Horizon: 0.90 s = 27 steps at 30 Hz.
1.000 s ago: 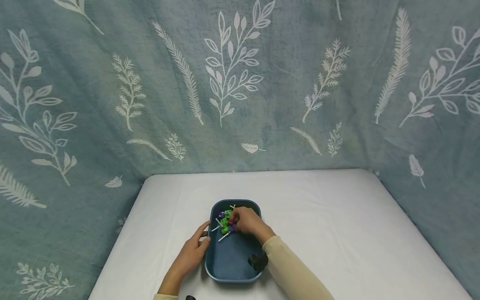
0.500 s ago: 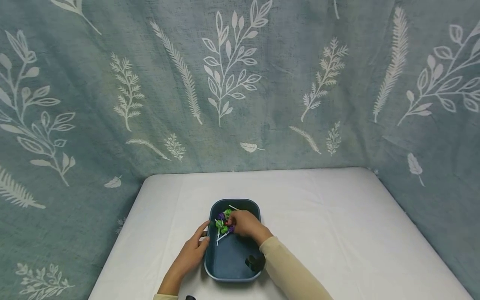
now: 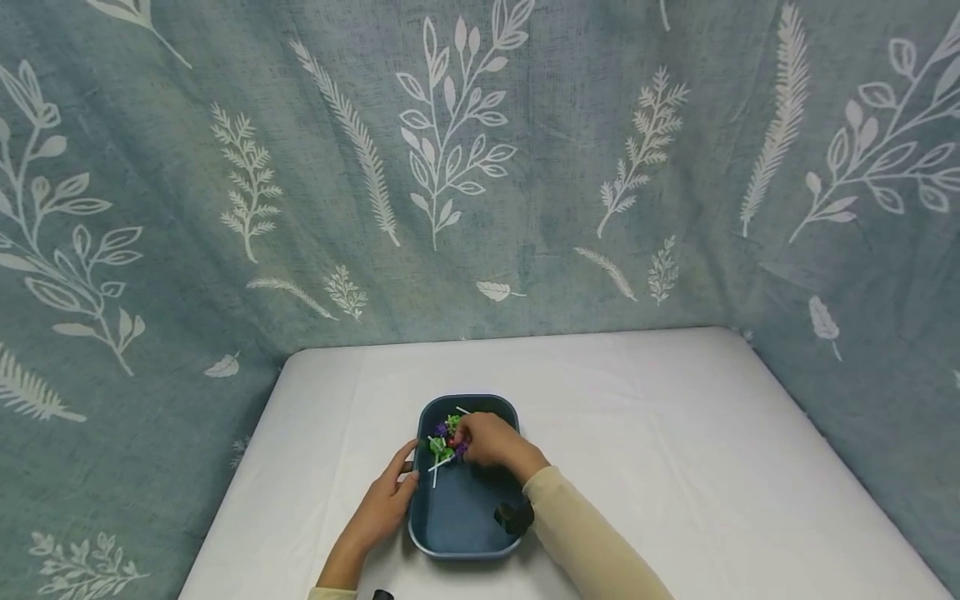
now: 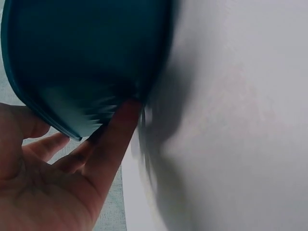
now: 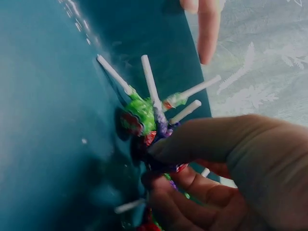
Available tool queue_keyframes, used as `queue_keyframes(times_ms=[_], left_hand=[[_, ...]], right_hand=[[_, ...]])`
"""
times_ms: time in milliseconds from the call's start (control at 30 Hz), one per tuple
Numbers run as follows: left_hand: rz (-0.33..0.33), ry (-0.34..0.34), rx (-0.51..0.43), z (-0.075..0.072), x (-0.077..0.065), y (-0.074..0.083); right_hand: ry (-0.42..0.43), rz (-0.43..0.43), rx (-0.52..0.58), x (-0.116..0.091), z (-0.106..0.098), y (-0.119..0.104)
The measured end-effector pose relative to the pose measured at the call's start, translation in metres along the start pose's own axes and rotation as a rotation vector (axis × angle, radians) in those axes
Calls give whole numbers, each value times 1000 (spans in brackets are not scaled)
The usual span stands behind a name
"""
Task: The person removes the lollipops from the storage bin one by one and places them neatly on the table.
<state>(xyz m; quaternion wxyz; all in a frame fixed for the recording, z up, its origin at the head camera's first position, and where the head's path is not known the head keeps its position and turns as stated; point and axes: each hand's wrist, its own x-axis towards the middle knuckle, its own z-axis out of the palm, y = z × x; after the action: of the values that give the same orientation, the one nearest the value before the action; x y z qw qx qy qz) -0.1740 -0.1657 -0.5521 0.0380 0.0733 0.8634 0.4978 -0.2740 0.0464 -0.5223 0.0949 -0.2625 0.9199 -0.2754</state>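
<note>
We find room in the near half of the tray [image 3: 459, 517], but lollipops [image 5: 141, 113] and our right fingers [image 5: 199, 139] crowd its far half, our left fingers [image 4: 109, 149] its left wall.

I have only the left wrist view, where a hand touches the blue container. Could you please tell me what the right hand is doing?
Observer: The right hand reaches into the container and pinches a purple-wrapped lollipop.

Operator: Thank you. Are there also lollipops of another colour?

Observer: Yes, the right wrist view shows green-wrapped lollipops next to the pinched one.

Operator: And in which part of the container do they lie, please?

Observer: By the head view, they are in its far half, toward the wall on the left hand's side.
</note>
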Motion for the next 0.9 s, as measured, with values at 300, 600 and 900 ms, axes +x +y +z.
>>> queue_keyframes(times_ms=[300, 600, 900], left_hand=[[-27, -6, -26, 0, -3, 1], [-40, 2, -55, 0, -3, 1], [-37, 0, -35, -2, 0, 1]], right_hand=[[60, -52, 84, -15, -17, -1], [149, -63, 256, -32, -36, 7], [290, 27, 358, -53, -61, 27]])
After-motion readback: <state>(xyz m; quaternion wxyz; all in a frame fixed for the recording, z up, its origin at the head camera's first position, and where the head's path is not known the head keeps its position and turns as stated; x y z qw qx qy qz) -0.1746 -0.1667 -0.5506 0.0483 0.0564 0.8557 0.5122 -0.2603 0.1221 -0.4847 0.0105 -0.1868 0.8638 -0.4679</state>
